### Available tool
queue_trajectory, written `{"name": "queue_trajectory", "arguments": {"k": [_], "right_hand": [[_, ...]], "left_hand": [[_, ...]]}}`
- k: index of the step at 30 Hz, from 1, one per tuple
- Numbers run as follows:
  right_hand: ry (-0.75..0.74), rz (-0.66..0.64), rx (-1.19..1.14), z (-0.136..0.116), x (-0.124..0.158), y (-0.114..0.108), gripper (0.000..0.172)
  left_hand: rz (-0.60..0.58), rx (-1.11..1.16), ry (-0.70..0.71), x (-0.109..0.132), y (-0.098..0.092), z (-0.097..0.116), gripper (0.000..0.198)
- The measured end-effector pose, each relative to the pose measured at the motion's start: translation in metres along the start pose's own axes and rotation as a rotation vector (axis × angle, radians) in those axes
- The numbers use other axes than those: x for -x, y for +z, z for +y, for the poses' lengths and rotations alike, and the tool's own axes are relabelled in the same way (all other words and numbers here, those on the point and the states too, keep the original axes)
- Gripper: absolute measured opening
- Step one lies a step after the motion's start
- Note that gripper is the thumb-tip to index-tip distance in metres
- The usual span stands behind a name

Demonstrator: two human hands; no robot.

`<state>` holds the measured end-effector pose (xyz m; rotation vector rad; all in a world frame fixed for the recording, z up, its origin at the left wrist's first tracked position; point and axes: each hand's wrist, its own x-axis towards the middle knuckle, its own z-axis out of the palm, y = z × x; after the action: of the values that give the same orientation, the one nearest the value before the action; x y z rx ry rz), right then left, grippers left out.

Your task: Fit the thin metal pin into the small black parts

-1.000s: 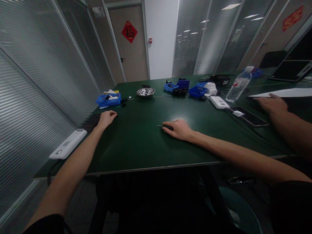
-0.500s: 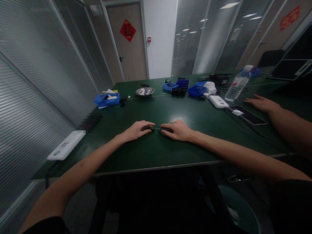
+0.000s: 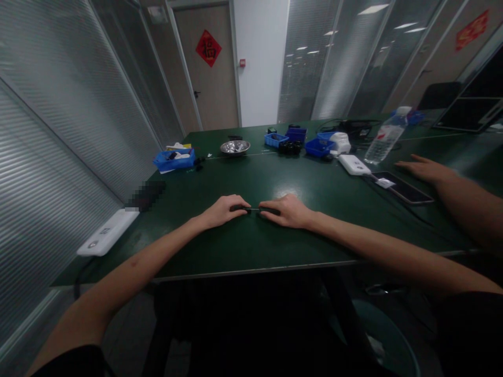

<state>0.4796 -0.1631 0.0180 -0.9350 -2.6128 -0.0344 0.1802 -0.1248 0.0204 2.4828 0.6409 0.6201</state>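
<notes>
Near the middle of the green table [image 3: 220, 251], my left hand [image 3: 226, 211] pinches a small black part [image 3: 238, 208] between thumb and fingers. My right hand [image 3: 291, 212] is closed around the dark handle of what looks like a screwdriver [image 3: 271, 211]. Its thin metal shaft bridges the short gap between the hands and meets the end of the black part. The part's exact kind is too small and too covered by fingers to make out. Both hands rest low, at the tabletop.
A metal bowl [image 3: 234, 148] and blue bins [image 3: 319, 148] stand farther back, with another blue bin [image 3: 175, 159] at left. White power strips [image 3: 108, 233] lie at left and right. Beside a phone [image 3: 406, 188] and a water bottle [image 3: 387, 137] rests another person's hand [image 3: 426, 168].
The view has shifted very slightly. Both hands keep nearly the same place and grip, with the shaft still between them.
</notes>
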Motion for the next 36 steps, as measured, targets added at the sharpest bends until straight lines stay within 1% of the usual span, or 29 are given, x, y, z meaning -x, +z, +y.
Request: {"name": "queue_trajectory", "arguments": {"k": [4,11,14,19,21,24,26,27,28,29,32,34,36], "right_hand": [[-0.022,0.004,-0.013,-0.001,0.001,-0.001,0.045],[-0.021,0.008,-0.040,-0.003,0.003,-0.001,0.045],[-0.013,0.025,-0.061,-0.003,0.002,-0.001,0.045],[-0.006,0.016,-0.040,-0.004,0.001,0.001,0.045],[0.021,0.039,-0.033,-0.003,0.000,0.002,0.046],[0.119,0.076,0.001,0.000,-0.001,0.004,0.047],[0.193,0.063,0.031,0.002,-0.002,0.005,0.046],[0.224,0.048,0.044,0.004,-0.003,0.005,0.045],[0.249,0.034,0.053,0.005,-0.003,0.005,0.045],[0.268,0.025,0.058,0.006,-0.004,0.004,0.045],[0.295,0.014,0.058,0.007,-0.005,0.004,0.045],[0.301,0.012,0.063,0.006,-0.005,0.005,0.045],[0.306,0.009,0.070,0.005,-0.006,0.004,0.045]], "left_hand": [[-0.003,0.050,0.010,0.001,0.000,-0.002,0.025],[-0.044,0.136,0.050,0.002,-0.004,-0.006,0.027],[-0.078,0.139,0.056,0.001,-0.005,-0.004,0.030],[-0.116,0.107,0.057,-0.001,-0.003,0.002,0.036],[-0.120,0.101,0.048,-0.002,-0.002,0.004,0.041],[-0.110,0.110,-0.001,-0.001,-0.002,0.004,0.056],[-0.103,0.129,-0.046,-0.001,-0.003,0.003,0.067],[-0.098,0.137,-0.065,0.000,-0.003,0.002,0.069],[-0.096,0.139,-0.077,0.000,-0.004,0.002,0.067],[-0.096,0.135,-0.079,0.000,-0.004,0.001,0.060],[-0.078,0.104,-0.030,0.000,-0.002,0.001,0.031],[-0.045,0.073,0.020,-0.001,0.002,0.002,0.023],[-0.021,0.036,0.057,-0.002,0.006,0.002,0.021]]}}
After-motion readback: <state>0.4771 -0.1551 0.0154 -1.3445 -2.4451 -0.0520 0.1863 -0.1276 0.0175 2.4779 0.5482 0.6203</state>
